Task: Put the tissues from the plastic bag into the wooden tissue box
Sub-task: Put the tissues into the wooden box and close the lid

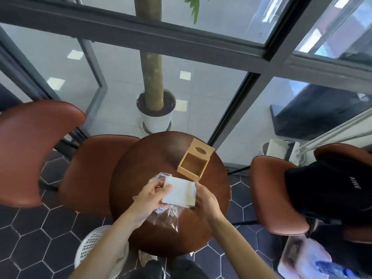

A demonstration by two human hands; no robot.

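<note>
While both hands, the left hand (150, 195) and right hand (207, 200), pinch the tissues (179, 191) above the plastic bag (167, 215), the open wooden tissue box (194, 163) waits at one o'clock, just beyond, nearer the right hand.

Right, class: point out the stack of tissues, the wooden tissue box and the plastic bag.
stack of tissues (179, 193), head view, middle of its white top face.
wooden tissue box (193, 165), head view, its open inside.
plastic bag (168, 217), head view, crumpled clear film under the stack.

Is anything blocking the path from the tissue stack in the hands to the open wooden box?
Nothing visible does. The tissue stack sits just short of the wooden box, whose lid stands tilted back, leaving the opening bare.
</note>
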